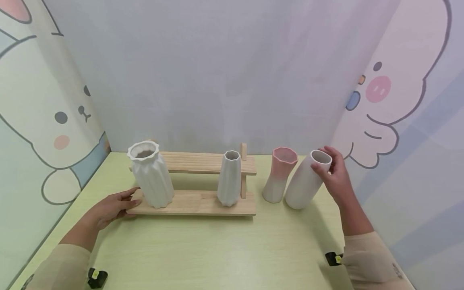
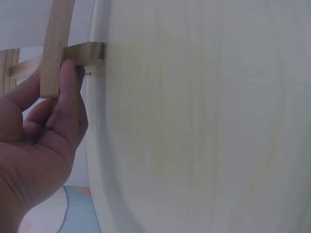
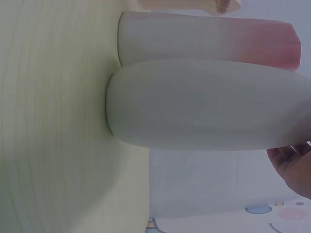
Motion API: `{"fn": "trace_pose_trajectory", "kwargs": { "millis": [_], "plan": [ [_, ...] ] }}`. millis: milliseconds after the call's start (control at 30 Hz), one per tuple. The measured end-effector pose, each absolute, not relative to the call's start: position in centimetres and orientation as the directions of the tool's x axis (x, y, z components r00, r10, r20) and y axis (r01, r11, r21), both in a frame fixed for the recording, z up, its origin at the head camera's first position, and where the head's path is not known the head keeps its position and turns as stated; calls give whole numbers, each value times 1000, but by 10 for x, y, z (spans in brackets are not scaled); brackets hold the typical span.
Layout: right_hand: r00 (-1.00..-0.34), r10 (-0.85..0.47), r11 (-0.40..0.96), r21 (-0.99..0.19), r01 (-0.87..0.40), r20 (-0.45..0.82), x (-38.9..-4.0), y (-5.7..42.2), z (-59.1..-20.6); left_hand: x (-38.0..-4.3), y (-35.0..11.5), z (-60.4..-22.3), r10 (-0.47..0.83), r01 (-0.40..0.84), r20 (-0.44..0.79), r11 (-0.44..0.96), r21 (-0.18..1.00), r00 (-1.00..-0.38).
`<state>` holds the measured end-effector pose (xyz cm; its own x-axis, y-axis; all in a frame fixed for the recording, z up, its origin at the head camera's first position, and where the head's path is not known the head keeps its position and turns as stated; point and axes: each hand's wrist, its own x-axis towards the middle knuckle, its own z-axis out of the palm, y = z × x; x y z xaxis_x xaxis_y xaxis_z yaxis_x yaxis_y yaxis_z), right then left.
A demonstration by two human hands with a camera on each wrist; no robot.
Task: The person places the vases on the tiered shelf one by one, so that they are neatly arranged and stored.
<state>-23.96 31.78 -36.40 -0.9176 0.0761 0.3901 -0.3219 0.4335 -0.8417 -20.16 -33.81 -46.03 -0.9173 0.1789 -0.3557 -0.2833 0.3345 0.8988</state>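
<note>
My left hand [image 1: 114, 207] pinches the left end of the lower board of a two-tier wooden shelf [image 1: 203, 203]; in the left wrist view the board's end [image 2: 54, 73] sits between thumb and fingers. My right hand [image 1: 336, 173] grips a smooth white vase [image 3: 204, 104] near its mouth, thumb on the near side. That vase stands on the table beside a pink-and-white vase [image 1: 279, 175]. On the lower board are a wide ribbed white vase [image 1: 154, 181] at the left and a slim fluted white vase [image 1: 229, 179] at the right.
The pale yellow-green table [image 1: 224, 249] reaches back to a plain grey curtain [image 1: 217, 80]. Side walls with cartoon animals [image 1: 388, 100] stand close on both sides. The shelf's upper board [image 1: 195, 162] is behind the two vases on it.
</note>
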Motion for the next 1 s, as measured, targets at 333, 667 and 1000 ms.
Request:
{"fn": "trace_pose_trajectory", "kwargs": {
  "millis": [333, 667, 1000],
  "plan": [
    [-948, 86, 434, -868, -241, 307, -243, 314, -367, -203, -338, -460, 178, -288, -358, 327, 900, -917],
    [-947, 117, 409, -883, -229, 300, -249, 312, -367, -201, -336, -458, 176, -292, -360, 323, 900, -916],
    [-929, 224, 365, -909, -201, 295, -253, 307, -374, -201, -336, -459, 175, -295, -360, 312, 903, -916]
  ]
}}
